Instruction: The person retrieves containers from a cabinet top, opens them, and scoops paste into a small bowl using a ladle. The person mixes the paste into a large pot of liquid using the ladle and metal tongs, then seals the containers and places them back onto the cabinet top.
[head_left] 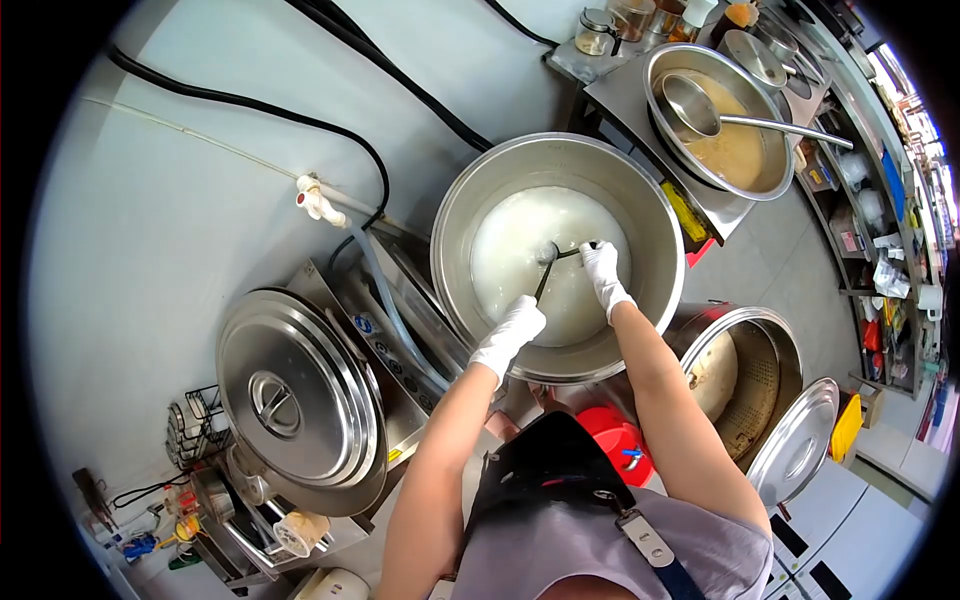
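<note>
Both hands wear white gloves and reach into a large metal pot (455, 230) that holds a milky white liquid (510, 235). My left hand (515, 330) is closed around a dark handle (544, 283) over the near left part of the pot. Closed on another dark handle (568, 253), my right hand (603, 270) is above the liquid, right of the middle. The two dark handles come together at a small round metal piece (548, 252) at the liquid's surface. Its lower part is hidden in the liquid.
Left stands a lidded steel pot (290, 400) beside a hose (380, 290) and tap (318, 200). A basin (735, 165) with a ladle (690, 108) is at upper right. An open pot (770, 400), a lid (795, 445) and a red bucket (610, 440) are at lower right.
</note>
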